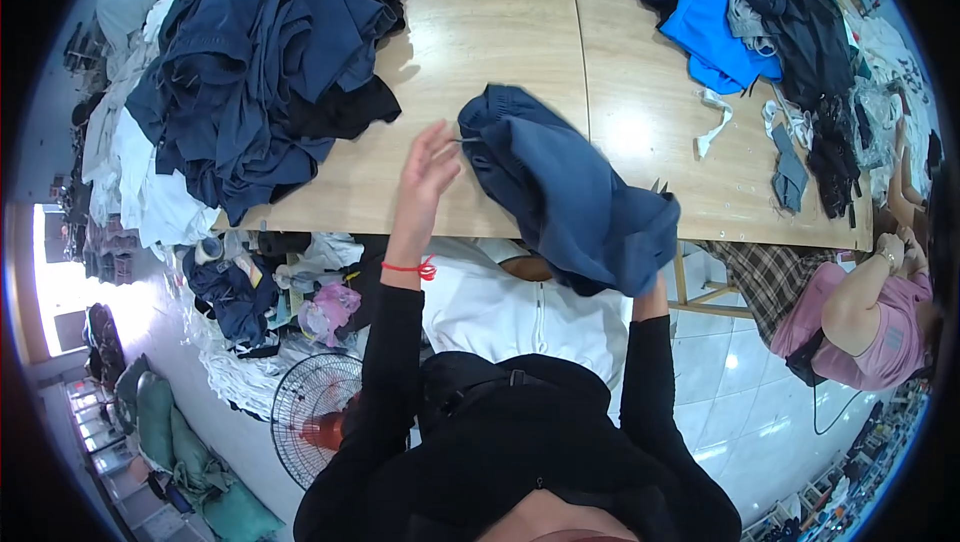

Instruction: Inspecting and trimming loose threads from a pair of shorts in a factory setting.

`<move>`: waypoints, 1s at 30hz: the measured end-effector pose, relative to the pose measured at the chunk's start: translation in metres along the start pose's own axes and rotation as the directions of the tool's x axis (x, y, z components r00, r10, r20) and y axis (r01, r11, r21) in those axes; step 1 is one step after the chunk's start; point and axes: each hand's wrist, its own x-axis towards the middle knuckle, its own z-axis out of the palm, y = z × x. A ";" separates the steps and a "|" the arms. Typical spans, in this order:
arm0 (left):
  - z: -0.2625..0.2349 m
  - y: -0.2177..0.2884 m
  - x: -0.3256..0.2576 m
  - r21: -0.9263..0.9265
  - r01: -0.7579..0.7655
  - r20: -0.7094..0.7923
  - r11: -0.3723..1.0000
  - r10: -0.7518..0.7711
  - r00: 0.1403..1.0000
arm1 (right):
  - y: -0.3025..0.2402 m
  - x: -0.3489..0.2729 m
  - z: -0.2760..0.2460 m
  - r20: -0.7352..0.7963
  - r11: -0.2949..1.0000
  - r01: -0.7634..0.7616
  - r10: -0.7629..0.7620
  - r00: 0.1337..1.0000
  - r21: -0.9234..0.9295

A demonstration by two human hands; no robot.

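Note:
A dark blue garment with a gathered elastic waistband (pixel 570 182), trousers or shorts, hangs bunched over the table's near edge. Beside its waistband my left hand (pixel 432 167) is raised, fingers apart, a red string round the wrist. A short thin cord (pixel 466 141) sticks out from the waistband toward those fingers; whether they touch it I cannot tell. My right hand (pixel 652 300) reaches under the garment's right end, and the cloth hides its fingers. Two grey pointed tips (pixel 660 186), like those of scissors or snips, show just past the cloth there.
A big heap of dark blue garments (pixel 270 72) covers the table's left. Blue and black clothes (pixel 715 27) lie at the far right, near white strips (pixel 713 127) and a grey scrap (pixel 789 172). A fan (pixel 310 412) stands low left; a person in pink (pixel 860 327) sits at right.

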 end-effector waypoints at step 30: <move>-0.013 -0.046 -0.013 0.882 -0.258 0.162 0.393 0.261 0.952 | -0.193 0.061 0.166 0.020 0.200 0.328 -0.827 0.561 -0.923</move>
